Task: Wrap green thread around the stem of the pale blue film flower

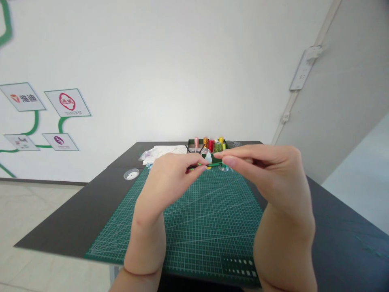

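Note:
Above the far part of the green cutting mat [209,219], my two hands face each other with a small gap between the fingertips. A thin green strand [215,164] stretches across that gap. My left hand [174,174] is closed in a pinch, thumb against fingers, on the strand's left end; a dark thin piece also shows by its fingers. On the other side, my right hand [267,168] pinches the strand's right end between thumb and forefinger. Whether the strand is thread or wire I cannot tell. Just behind the fingertips stands a small white squeeze bottle [208,156].
At the back, a dark tray [191,142] holds several colored thread spools [211,145]. White cloth or paper [164,151] lies left of it. A clear round dish [131,174] with white pieces sits on the black table [69,221]. A wall [194,73] rises behind.

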Tool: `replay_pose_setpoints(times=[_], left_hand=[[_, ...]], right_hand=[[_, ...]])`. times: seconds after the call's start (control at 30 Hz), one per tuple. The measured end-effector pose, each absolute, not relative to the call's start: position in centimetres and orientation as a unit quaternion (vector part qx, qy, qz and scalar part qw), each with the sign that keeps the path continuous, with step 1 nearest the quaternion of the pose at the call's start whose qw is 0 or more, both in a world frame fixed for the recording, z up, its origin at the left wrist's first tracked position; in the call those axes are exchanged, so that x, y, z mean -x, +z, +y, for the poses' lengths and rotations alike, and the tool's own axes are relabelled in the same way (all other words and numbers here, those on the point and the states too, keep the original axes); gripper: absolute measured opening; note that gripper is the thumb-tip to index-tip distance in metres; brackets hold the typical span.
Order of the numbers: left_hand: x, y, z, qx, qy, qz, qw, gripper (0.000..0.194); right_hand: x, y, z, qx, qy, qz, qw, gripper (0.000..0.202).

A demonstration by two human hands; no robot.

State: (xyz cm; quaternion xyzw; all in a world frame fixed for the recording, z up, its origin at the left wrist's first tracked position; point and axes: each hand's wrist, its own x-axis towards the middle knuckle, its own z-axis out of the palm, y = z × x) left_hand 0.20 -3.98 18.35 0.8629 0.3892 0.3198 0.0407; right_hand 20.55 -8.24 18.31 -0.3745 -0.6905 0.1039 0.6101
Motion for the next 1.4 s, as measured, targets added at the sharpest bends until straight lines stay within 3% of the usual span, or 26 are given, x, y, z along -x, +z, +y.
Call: replay_pose_setpoints(times=[0.3, 0.83, 1.07, 1.23, 1.4], left_hand=[[0.5, 18.2, -5.6, -0.899, 0.353, 0.257, 0.036, 0.011], [0.9, 18.4, -6.5, -0.896, 0.372, 0.239, 0.028, 0.009], [0.5, 18.7, -7.4, -0.862, 0.461, 0.21, 0.001, 0.009], [0.4, 18.4, -7.4, -0.802, 0.553, 0.223, -0.04, 0.017], [-0.1, 17.9, -6.2, -0.767, 0.582, 0.26, -0.074, 0.03]], right_hand=[[-21.6, 18.2, -5.7, 0.378, 0.168, -0.681, 0.604, 0.009], [-22.3, 17.9, -5.2, 0.336, 0.221, -0.669, 0.625, 0.013], [-22.1, 18.5, -4.9, 0.334, 0.267, -0.68, 0.596, 0.011], [-22.3, 18.3, -4.9, 0.327, 0.284, -0.692, 0.578, 0.007], [-22.2, 17.9, -5.5, 0.36, 0.251, -0.737, 0.515, 0.017]])
